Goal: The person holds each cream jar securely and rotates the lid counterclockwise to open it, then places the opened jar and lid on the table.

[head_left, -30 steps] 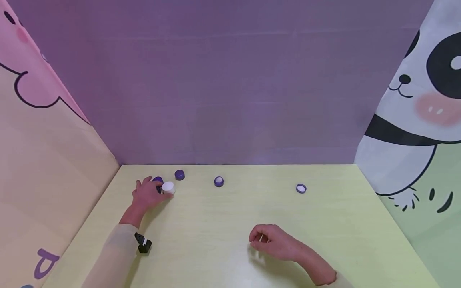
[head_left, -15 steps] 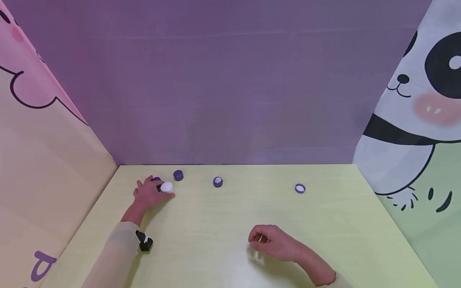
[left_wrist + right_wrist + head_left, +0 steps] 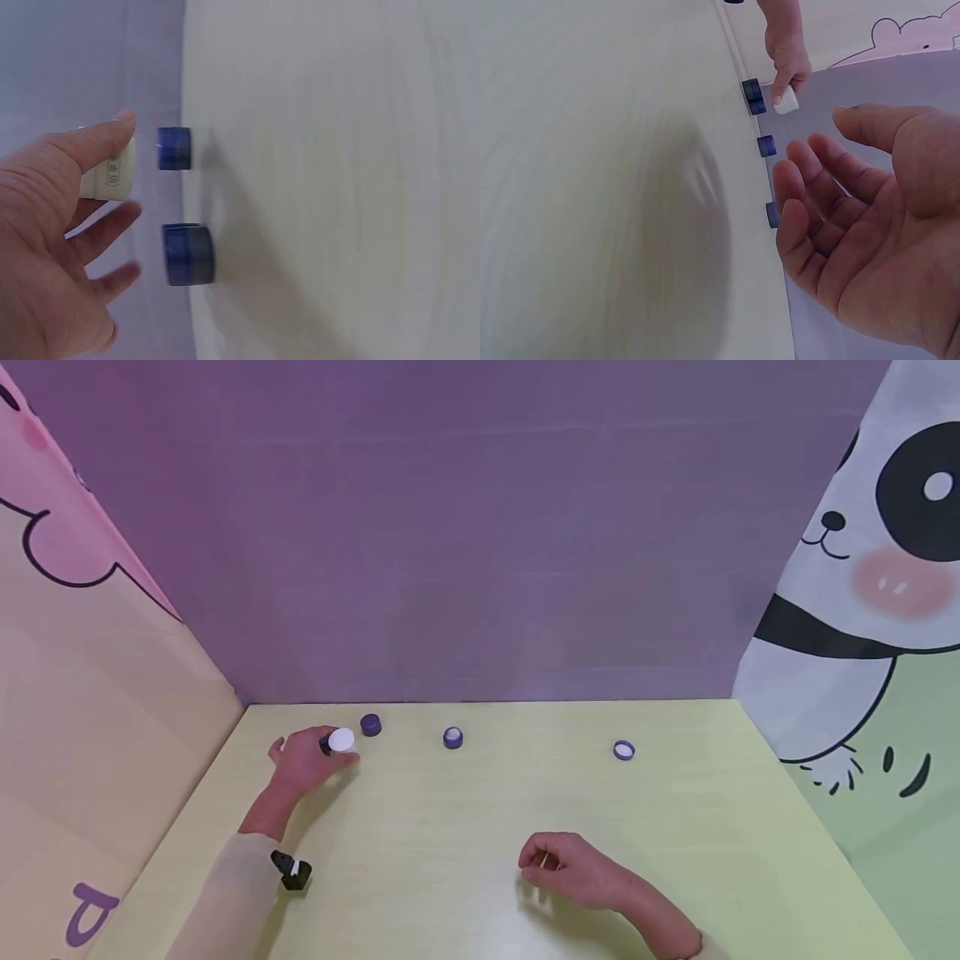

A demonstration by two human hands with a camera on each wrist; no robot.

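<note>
My left hand (image 3: 303, 760) is at the back left of the table, gripping a small white cylinder (image 3: 342, 741) between thumb and fingers. Printed characters show on the side of the white cylinder (image 3: 112, 176) in the left wrist view. Beside its fingers is a dark purple stack of caps (image 3: 189, 255), mostly hidden by the hand in the head view. A single purple cap (image 3: 371, 724) stands just beyond, to the right. My right hand (image 3: 573, 868) hovers over the front of the table with loosely curled fingers, holding nothing.
Farther right along the back are a purple cap (image 3: 452, 737) with a pale top and a purple ring-shaped cap (image 3: 623, 750) with a white middle. A purple wall (image 3: 480, 568) borders the table at the back; printed panels flank both sides.
The left hand has shifted slightly back and left with the white cylinder, now covering more of the purple stack. The right hand keeps its place.
</note>
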